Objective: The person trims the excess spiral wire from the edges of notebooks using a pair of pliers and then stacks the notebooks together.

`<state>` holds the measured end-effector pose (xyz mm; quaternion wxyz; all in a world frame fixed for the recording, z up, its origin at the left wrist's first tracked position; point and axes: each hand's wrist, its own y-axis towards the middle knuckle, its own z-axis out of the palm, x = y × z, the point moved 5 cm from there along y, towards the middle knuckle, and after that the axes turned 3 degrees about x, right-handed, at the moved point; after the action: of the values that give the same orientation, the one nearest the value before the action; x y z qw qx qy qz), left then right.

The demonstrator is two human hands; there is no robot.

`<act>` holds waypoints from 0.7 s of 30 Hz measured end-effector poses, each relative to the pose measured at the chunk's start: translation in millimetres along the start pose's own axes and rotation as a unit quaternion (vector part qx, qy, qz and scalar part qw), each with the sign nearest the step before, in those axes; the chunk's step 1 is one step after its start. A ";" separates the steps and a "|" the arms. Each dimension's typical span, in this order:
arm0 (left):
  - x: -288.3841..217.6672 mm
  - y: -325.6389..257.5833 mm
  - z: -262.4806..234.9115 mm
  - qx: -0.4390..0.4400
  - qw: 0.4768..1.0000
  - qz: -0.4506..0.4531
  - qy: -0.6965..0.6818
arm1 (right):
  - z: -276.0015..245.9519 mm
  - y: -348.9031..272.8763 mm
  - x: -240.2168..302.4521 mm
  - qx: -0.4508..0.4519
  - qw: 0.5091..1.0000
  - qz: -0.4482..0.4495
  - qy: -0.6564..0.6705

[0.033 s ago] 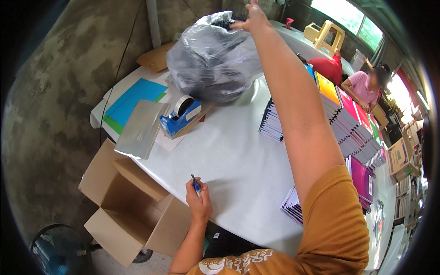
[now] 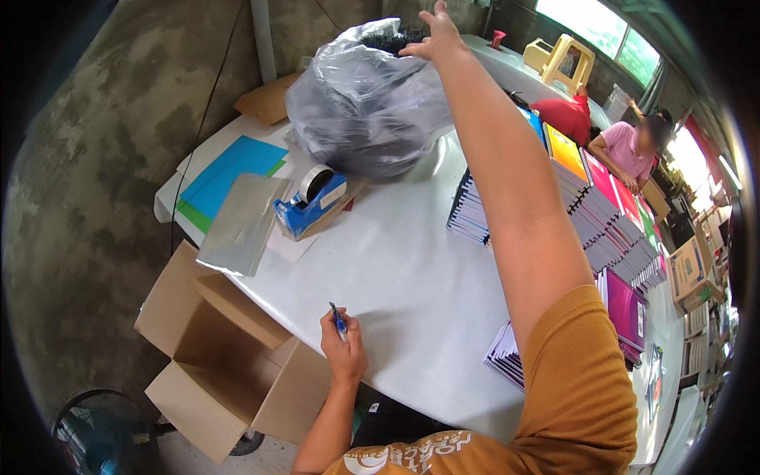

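Observation:
My left hand [image 2: 345,348] is closed around a slim blue pen-like tool [image 2: 338,318] with a dark tip, above the near edge of the white-covered table [image 2: 396,269]. My right arm stretches far forward across the table. At its end, my right hand [image 2: 438,36] has its fingers spread beside the mouth of a large translucent plastic bag [image 2: 360,103]. Black, curly-looking material [image 2: 388,43] shows in the bag's opening, close to my fingertips. I see nothing held in the right hand.
A blue tape dispenser [image 2: 313,204], clear plastic sheets [image 2: 244,226] and blue sheets [image 2: 229,176] lie at the left. An open cardboard box [image 2: 214,396] stands below the table edge. Stacked spiral notebooks [image 2: 606,210] fill the right; a person in pink [image 2: 629,150] sits beyond.
My right hand's fingers have shifted slightly at the bag's mouth, and more of the black material shows there. My left hand stays in place with the blue tool.

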<state>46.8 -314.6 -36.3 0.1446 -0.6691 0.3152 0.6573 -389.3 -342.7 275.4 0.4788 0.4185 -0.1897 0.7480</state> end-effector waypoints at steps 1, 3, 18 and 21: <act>0.3 -1.3 1.0 0.001 1.000 -0.008 -0.011 | -4.3 -4.6 -7.1 0.030 0.999 0.039 -0.017; -2.0 0.5 5.0 0.003 1.000 0.001 -0.015 | -12.5 -7.7 -5.3 0.038 0.999 0.029 -0.007; -9.0 4.4 20.3 0.052 0.978 -0.119 -0.165 | -40.4 -518.6 71.6 0.001 0.592 -0.426 -0.684; -92.4 -48.4 76.8 0.315 0.870 -0.192 -0.327 | -100.7 -543.1 113.6 -0.131 0.494 -0.288 -0.810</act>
<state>21.7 -209.7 35.5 0.5662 -0.3822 0.3054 0.6634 19.6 44.5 245.5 0.3532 0.8047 -0.4586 -0.1318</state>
